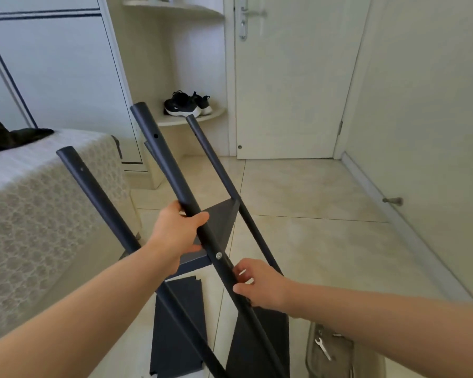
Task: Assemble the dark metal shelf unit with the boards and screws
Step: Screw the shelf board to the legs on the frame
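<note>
The dark metal shelf frame leans away from me with three round posts in view. My left hand (179, 227) grips the middle post (165, 170) about halfway up. Lower on the same post, my right hand (260, 285) holds it just below a silver screw (218, 255). That screw fixes a dark board (221, 222) that spans to the right post (216, 170). The left post (99, 197) rises near the bed. Two loose dark boards (179, 328) lie on the floor under the frame.
A bed with a patterned cover (44, 203) stands close on the left. A small wrench (322, 349) lies on a grey bag at the lower right. Black sneakers (186, 105) sit on a corner shelf beside a white door (290, 91). Tiled floor spreads to the right.
</note>
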A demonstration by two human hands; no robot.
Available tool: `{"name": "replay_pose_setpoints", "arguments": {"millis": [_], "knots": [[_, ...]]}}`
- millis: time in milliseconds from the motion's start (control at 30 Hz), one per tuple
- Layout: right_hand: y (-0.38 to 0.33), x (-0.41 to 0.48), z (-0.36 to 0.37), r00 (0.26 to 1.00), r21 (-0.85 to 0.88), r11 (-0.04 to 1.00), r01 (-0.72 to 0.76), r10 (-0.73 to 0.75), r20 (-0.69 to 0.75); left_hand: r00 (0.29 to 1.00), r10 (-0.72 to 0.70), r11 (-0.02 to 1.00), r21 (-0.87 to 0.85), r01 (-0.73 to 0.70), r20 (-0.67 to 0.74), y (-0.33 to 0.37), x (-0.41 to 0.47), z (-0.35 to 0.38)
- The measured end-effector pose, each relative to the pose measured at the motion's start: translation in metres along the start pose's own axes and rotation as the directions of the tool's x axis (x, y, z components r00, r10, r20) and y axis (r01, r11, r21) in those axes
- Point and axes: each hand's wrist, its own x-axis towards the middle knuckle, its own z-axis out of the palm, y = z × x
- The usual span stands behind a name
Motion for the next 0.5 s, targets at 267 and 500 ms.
{"name": "replay_pose_setpoints", "arguments": {"millis": [267, 500], "knots": [[0.009, -0.05, -0.012, 0.989, 0.172, 0.976, -0.131, 0.118, 0.085, 0.975, 0.069, 0.99, 0.107, -0.093, 0.212, -0.003, -0.046, -0.003], [0.019, -0.07, -0.072, 0.967, 0.143, 0.972, -0.188, 0.208, -0.145, 0.903, 0.078, 0.958, 0.218, -0.185, 0.423, 0.0, -0.079, -0.024]]}}
